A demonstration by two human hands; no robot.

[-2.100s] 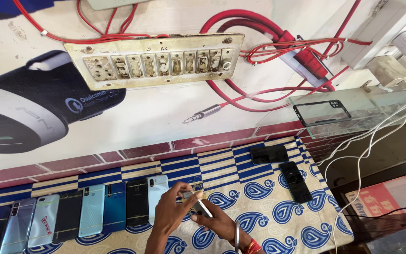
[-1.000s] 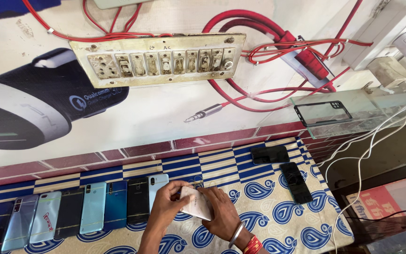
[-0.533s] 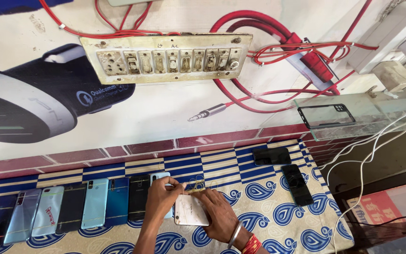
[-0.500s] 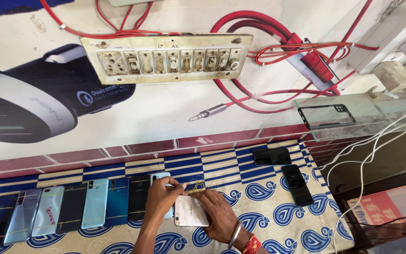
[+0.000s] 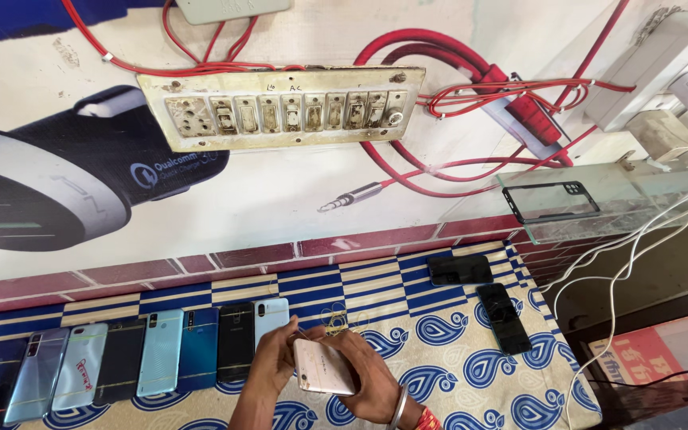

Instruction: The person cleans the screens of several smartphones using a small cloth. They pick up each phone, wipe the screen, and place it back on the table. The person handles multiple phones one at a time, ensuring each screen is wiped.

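At the bottom middle of the head view both my hands hold a pale pink-gold phone, its back facing up with the camera end toward the left. My left hand grips the phone's left end with the fingers curled over the top edge. My right hand, with a metal bangle at the wrist, cups it from the right and beneath. The hands hover just above a blue and cream patterned cloth, close to a light blue phone lying at the right end of a row.
A row of several phones lies back-up along the cloth on the left. Two black phones lie on the right. A glass shelf carries a phone case. A dirty switchboard, red wires and white cables hang around.
The phone has turned in my hands from edge-on to flat, back up, and has sunk a little lower. The view has shifted slightly; the phones on the cloth have not moved.
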